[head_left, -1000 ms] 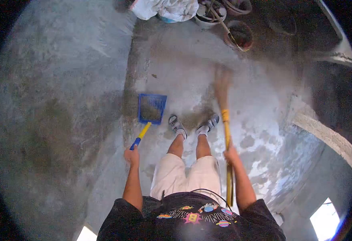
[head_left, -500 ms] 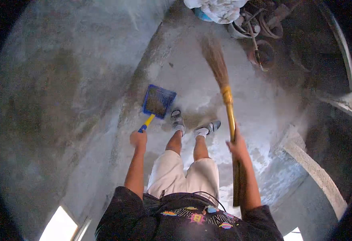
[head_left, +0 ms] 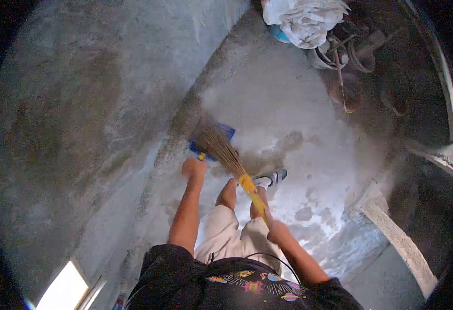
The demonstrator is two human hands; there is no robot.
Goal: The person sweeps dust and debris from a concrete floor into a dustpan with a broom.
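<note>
My left hand (head_left: pixel 194 169) is closed round the handle of a blue dustpan (head_left: pixel 227 132), held low at the left of my legs. A short yellow piece of its handle shows just past my fist. In my right hand (head_left: pixel 279 232) is a broom (head_left: pixel 248 185) with a yellow handle, slanting up and to the left across my legs. Its brown bristles overlap the dustpan and hide most of the pan, along with my left foot. The bristle tips are smeared by motion near the foot of the wall.
A grey wall (head_left: pixel 149 46) meets the concrete floor (head_left: pixel 267 88) on my left. White sacks (head_left: pixel 309 20) lie at the top, beside buckets and tools (head_left: pixel 340 57). A curved concrete edge (head_left: pixel 396 227) stands at the right. Damp patches mark the floor near my sandal (head_left: pixel 273 178).
My right hand has swung the broom from the right over to the left, so its bristles now cover the dustpan. My left hand and the dustpan appear slightly farther right.
</note>
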